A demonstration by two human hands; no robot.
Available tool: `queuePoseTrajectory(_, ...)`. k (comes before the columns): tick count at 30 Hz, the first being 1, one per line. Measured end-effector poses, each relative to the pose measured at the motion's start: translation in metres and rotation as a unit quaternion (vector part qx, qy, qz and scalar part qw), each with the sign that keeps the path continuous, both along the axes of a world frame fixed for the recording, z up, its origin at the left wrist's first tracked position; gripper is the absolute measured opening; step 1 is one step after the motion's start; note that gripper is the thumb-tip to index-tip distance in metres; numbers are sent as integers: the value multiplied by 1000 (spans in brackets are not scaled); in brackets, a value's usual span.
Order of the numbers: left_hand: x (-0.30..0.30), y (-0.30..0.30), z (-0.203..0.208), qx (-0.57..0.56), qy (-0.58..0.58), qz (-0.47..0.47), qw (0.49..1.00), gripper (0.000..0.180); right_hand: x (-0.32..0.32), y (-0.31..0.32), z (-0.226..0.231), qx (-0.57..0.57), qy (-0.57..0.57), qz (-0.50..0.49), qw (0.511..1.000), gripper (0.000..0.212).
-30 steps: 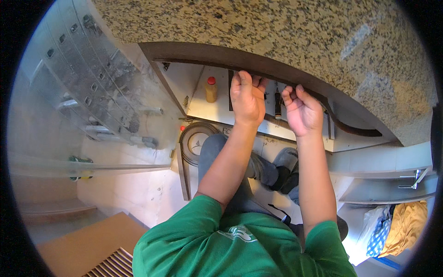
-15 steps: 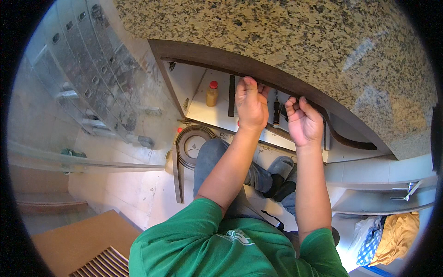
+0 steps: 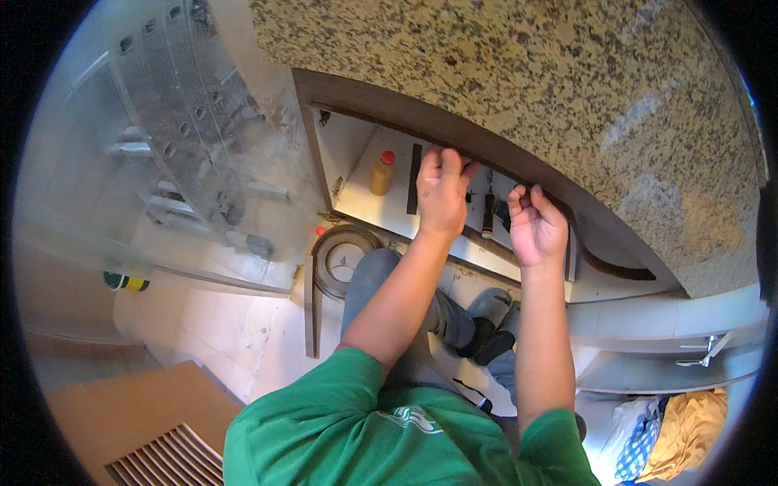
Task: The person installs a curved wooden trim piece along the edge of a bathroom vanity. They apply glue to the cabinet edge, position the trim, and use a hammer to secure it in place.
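A dark brown edging strip [image 3: 609,266] runs along the front rail [image 3: 389,101] of an open cabinet beneath a speckled granite countertop [image 3: 486,57]. Its right end hangs loose and curves away. My left hand [image 3: 442,198] is closed at the rail, thumb and fingers on the strip; the exact grip is partly hidden. Further right, my right hand [image 3: 538,231] has its palm up, with curled fingers closed on the strip just below the rail. Inside the cabinet, behind my hands, are a yellowish bottle with a red cap [image 3: 382,173] and a black-handled screwdriver [image 3: 488,215].
A coil of brown edging [image 3: 326,259] lies on the floor by my knee. To the left, a dusty ladder [image 3: 182,121] shows behind a hazy, see-through panel. A slatted wooden panel [image 3: 121,405] is at lower left. Cloths [image 3: 689,433] sit on the lower right.
The view has shifted a little. My left hand has moved slightly down, with its fingers more bent. My right hand stays at about the same spot on the strip.
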State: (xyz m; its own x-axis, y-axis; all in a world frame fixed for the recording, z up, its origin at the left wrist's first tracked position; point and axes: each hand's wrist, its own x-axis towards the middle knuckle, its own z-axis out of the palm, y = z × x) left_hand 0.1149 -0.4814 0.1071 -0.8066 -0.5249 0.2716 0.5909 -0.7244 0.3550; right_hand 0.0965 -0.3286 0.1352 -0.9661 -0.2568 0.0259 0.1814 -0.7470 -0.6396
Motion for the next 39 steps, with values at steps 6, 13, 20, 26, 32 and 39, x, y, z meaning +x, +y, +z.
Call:
queuePoseTrajectory(6,5,-57,9,103,1,15,995,40,2,1,1,-21,-6,5,1000,17)
queuePoseTrajectory(13,-5,-74,10,136,14,8,991,41,3,3,4,-20,-5,13,1000,17)
queuePoseTrajectory(20,-3,-78,11,104,-7,35,994,38,2,4,4,8,2,-8,1000,19)
queuePoseTrajectory(26,0,-111,16,126,6,74,989,41,1,4,6,11,-4,-2,1000,19)
queuePoseTrajectory(32,-10,-132,15,132,29,65,989,44,2,5,8,6,-18,2,1000,20)
queuePoseTrajectory(39,-4,-138,12,123,37,63,990,43,4,3,10,-8,-15,13,1000,19)
